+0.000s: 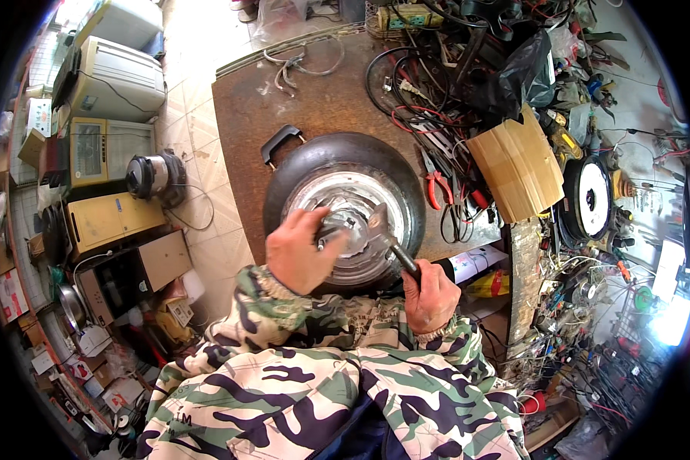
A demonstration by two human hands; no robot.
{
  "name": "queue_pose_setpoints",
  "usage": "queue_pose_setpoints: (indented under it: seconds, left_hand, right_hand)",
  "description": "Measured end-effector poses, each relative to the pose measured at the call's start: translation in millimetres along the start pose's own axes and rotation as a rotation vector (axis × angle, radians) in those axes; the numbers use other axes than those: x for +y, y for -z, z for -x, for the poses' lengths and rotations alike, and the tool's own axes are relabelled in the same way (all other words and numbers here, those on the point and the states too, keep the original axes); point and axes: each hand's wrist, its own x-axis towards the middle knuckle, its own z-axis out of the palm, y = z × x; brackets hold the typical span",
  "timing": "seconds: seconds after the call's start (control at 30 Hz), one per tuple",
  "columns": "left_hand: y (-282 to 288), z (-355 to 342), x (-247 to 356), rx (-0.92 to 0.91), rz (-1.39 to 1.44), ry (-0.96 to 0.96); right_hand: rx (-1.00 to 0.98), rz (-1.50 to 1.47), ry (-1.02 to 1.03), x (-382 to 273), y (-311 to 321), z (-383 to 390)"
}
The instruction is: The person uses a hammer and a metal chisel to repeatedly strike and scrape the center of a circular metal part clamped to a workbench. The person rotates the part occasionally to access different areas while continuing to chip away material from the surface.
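Wheel (362, 185) lies flat on bench (241, 115), presumably for steadiness, right hand (431, 299) wrapped round hammer (392, 241), left hand (299, 249) curled over hub (354, 230), its grip too blurred to tell.

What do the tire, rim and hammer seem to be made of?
Tire: probably rubber, dark with a soft sheen on its smooth, rounded wall.
Rim: likely metal, silvery and scuffed, with bright glare; which metal is unclear.
Hammer: head probably steel, brownish and worn-looking; the dark handle could be rubber, plastic or coated metal.
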Motion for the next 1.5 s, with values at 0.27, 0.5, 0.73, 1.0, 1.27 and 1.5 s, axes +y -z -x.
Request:
queue_pose_setpoints:
  seconds: [0.27,0.5,0.73,1.0,1.27,1.5]
  left_hand:
    - [5.0,-11.7,-73.0,0.000,0.009,-0.016]
    - [-2.2,-11.3,-56.7,0.122,0.022,-0.018]
    - [-3.4,-27.5,-40.6,-0.022,0.004,-0.011]
    - [0.1,-35.5,-51.2,-0.142,0.061,0.039]
    - [0.6,-35.1,-52.4,-0.137,0.040,0.000]
    - [0.2,-34.1,-51.4,-0.119,0.068,-0.006]
  right_hand:
    - [-0.147,0.192,0.534,-0.7,-1.2,-27.6]
    - [-0.212,0.326,0.517,1.6,-7.0,-26.0]
    - [-0.172,0.376,0.475,2.3,-12.0,-17.5]
    - [-0.167,0.323,0.545,9.3,-6.6,-20.0]
    - [-0.139,0.310,0.547,7.3,-10.0,-21.3]
    - [-0.080,0.283,0.535,-0.1,-10.8,-16.4]
